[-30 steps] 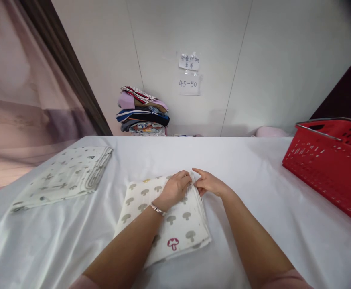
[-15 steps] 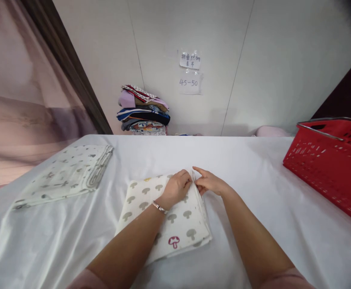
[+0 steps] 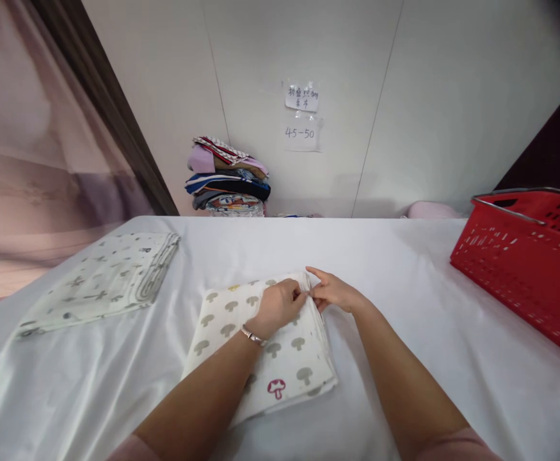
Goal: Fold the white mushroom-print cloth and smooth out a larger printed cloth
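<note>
A folded white cloth [image 3: 282,349] printed with grey mushrooms, one red and one yellow, lies flat in front of me. My left hand [image 3: 280,306] rests on its top near the far right corner, fingers curled and thumb pinching at the layered edge. From the right, my right hand [image 3: 335,292] grips the same edge between thumb and bent fingers, its index finger stretched out past the corner. The fingertips of both hands nearly meet there, and the exact fold between them is hidden.
Another folded patterned cloth [image 3: 111,275] lies on the left of the white-covered table [image 3: 395,256]. On the right stands a red basket [image 3: 529,269] with a metal handle. Behind the table's far edge rises a stack of folded fabrics [image 3: 229,176] beside the wall.
My left hand has turned slightly, its thumb now reaching further toward the cloth's right edge. The right hand stays nearly where it was, and the cloth has hardly moved.
</note>
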A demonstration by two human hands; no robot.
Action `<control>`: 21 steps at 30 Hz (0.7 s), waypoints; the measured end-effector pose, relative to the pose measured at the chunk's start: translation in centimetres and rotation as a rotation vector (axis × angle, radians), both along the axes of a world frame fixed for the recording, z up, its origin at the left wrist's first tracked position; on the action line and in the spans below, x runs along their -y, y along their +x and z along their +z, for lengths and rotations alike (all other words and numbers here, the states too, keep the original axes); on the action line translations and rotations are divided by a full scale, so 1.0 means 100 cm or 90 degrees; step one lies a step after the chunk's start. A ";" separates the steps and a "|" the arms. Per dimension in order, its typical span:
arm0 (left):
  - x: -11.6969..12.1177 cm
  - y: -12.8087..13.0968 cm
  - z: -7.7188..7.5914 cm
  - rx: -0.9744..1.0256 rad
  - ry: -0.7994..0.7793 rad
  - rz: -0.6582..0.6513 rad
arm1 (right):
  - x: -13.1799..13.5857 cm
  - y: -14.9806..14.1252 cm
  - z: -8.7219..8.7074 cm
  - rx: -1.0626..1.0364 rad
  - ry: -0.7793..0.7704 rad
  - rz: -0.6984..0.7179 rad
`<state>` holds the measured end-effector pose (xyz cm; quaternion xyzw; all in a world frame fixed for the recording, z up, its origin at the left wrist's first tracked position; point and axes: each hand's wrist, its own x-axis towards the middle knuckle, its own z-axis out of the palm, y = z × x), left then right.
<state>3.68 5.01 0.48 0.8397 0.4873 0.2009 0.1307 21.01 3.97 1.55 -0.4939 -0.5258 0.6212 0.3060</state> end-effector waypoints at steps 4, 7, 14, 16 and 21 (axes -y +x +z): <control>0.002 0.001 0.002 0.000 -0.023 -0.002 | -0.002 0.001 -0.004 -0.007 0.009 0.001; 0.002 0.002 0.001 -0.009 -0.034 -0.001 | -0.004 0.001 -0.009 -0.008 0.006 0.013; 0.002 0.004 0.002 0.004 -0.038 0.015 | -0.005 0.001 -0.012 -0.003 0.016 0.006; 0.002 0.005 0.003 0.035 -0.054 0.021 | -0.004 0.001 -0.011 -0.003 0.015 0.002; 0.004 0.006 0.002 0.065 -0.043 -0.010 | -0.002 0.000 -0.007 0.005 0.017 0.002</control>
